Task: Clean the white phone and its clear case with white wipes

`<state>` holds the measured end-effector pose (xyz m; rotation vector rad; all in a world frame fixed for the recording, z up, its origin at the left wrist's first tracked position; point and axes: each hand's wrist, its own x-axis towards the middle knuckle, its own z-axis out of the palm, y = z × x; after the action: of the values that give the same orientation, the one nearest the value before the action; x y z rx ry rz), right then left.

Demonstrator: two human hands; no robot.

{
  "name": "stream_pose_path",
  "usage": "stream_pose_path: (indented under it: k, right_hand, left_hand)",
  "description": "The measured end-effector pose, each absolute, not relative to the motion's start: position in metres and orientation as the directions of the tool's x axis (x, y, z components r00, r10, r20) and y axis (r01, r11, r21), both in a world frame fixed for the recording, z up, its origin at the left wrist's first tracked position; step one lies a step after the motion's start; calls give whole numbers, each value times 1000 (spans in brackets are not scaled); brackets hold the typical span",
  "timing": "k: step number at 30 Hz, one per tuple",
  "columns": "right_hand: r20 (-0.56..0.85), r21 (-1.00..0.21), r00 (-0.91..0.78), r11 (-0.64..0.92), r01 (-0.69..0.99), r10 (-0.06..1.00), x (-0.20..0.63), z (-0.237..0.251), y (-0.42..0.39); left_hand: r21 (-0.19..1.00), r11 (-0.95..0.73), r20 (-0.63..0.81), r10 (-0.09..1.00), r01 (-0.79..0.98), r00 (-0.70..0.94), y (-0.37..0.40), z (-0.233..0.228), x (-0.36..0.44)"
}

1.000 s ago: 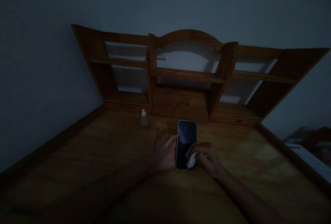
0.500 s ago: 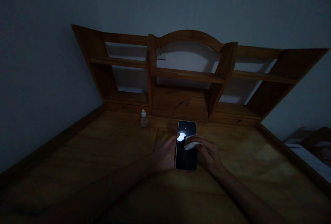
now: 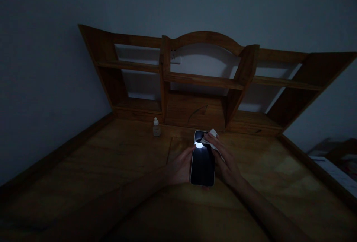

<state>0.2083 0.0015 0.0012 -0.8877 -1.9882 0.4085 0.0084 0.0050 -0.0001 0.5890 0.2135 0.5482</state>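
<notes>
A dark smartphone [image 3: 202, 167] with a pale edge is held over the desk, its glossy face toward me and a bright light reflected in its upper half. My left hand [image 3: 180, 165] grips the phone's left side, thumb at the edge near the reflection; its other fingers are mostly hidden behind. My right hand [image 3: 224, 158] is closed on a white cloth or tissue [image 3: 213, 133], which lies against the upper right of the screen. A small clear bottle [image 3: 156, 129] with a white dropper-style cap stands upright on the desk, left of the phone.
The wooden desk [image 3: 125, 160] has a raised shelf unit [image 3: 206, 82] along its back, against the wall. A socket [image 3: 174, 56] shows behind the shelf's middle opening. Beyond the desk's right edge is a pale surface [image 3: 334, 167] with dark items. The room is dim.
My right hand has moved the cloth up the screen toward its top right corner. The phone has shifted slightly right, and the cloth now partly covers the reflection.
</notes>
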Motion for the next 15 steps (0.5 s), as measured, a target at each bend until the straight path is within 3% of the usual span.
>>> stream_pose_path:
  k: [6, 15]
  right_hand:
    - [632, -537, -353, 718, 443, 690, 204, 1, -1]
    - [582, -450, -532, 788, 421, 616, 209, 2, 5]
  left_hand:
    - [528, 726, -49, 544, -440, 837, 5, -2, 8]
    - [516, 737, -76, 547, -437, 834, 8, -6, 8]
